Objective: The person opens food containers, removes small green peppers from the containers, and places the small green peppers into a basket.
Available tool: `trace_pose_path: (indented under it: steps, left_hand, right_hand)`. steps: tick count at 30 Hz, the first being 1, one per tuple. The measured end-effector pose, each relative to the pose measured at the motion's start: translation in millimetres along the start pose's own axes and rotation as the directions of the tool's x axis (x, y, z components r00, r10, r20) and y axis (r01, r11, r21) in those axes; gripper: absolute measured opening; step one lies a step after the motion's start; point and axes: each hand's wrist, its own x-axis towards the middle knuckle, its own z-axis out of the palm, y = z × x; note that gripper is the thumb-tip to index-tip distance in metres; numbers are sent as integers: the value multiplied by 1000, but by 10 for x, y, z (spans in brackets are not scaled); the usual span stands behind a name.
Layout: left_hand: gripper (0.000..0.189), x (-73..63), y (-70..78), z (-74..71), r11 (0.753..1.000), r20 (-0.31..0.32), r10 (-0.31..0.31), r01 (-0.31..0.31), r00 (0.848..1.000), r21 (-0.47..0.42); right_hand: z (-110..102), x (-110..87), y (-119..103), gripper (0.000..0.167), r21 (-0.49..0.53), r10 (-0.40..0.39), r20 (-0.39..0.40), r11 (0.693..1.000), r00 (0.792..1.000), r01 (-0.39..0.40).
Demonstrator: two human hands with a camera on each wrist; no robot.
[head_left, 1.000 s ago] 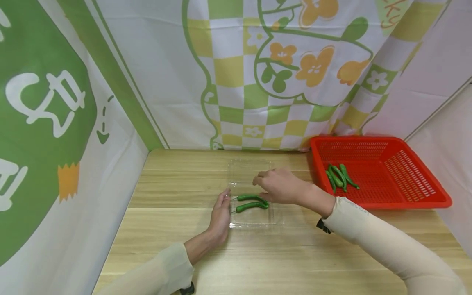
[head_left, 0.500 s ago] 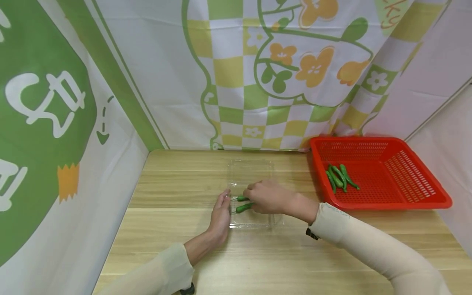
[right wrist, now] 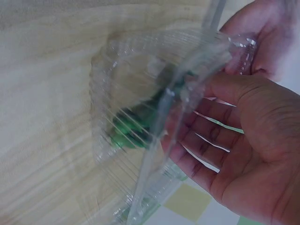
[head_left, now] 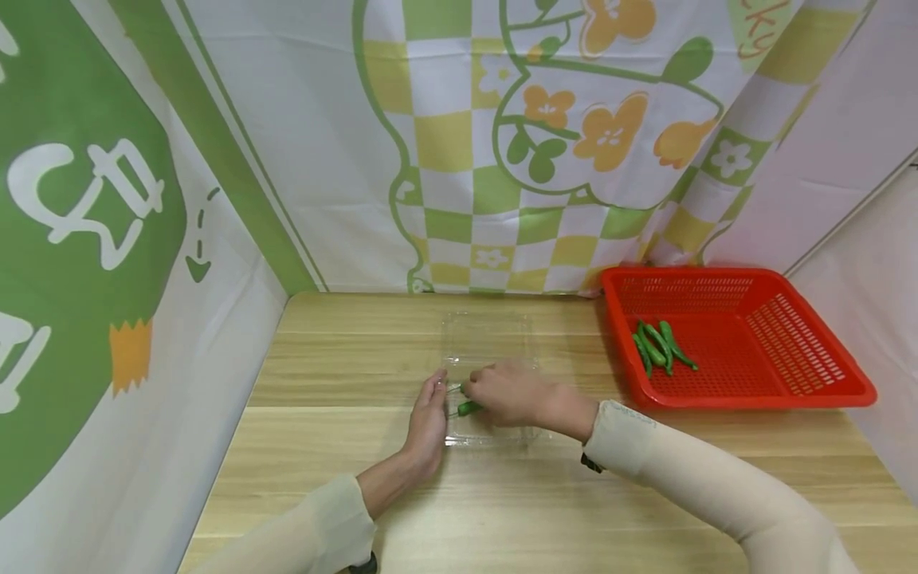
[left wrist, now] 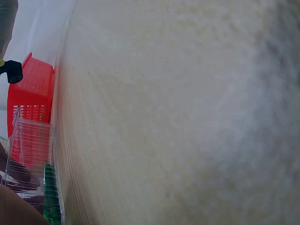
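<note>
A clear plastic hinged box point(head_left: 459, 440) lies with its lid point(head_left: 488, 335) folded back on the wooden table. My left hand point(head_left: 428, 430) grips its left wall. Two green chili peppers point(head_left: 469, 407) lie side by side inside, mostly covered in the head view by my right hand point(head_left: 509, 393). That hand reaches into the box, thumb and fingers at the peppers; whether it pinches one is hidden. Through the blurred plastic, the right wrist view shows the green peppers point(right wrist: 129, 127) beside my right fingers point(right wrist: 206, 136). One pepper point(left wrist: 50, 194) also appears in the left wrist view.
A red perforated basket point(head_left: 760, 399) stands at the back right of the table point(head_left: 330, 446). Several green chili peppers point(head_left: 656, 351) lie at its left side. A patterned cloth point(head_left: 445, 143) hangs behind, and printed panels flank the table.
My right hand has come down and slid left over the two peppers in the box, covering more of them. The left hand and the box stay where they were.
</note>
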Motion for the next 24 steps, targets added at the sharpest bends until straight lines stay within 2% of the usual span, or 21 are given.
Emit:
trace_pose_path:
  steps: [4,11,24]
  left_hand:
    - [52,4,0,2,1000,-5,5,-5,1000,-2]
    - [52,1,-3,5,1000,-10,9,-9,1000,-4]
    - [52,10,-14,-2,1000,-12,11,-11,1000,-2]
  right_hand:
    - [34,17,-26,5,-32,4,20,999,1000,-4]
    - [102,58,-54,8,-38,4,9,999,1000,-4]
    - [196,112,-109,13,-89,-4,53,996,999,9]
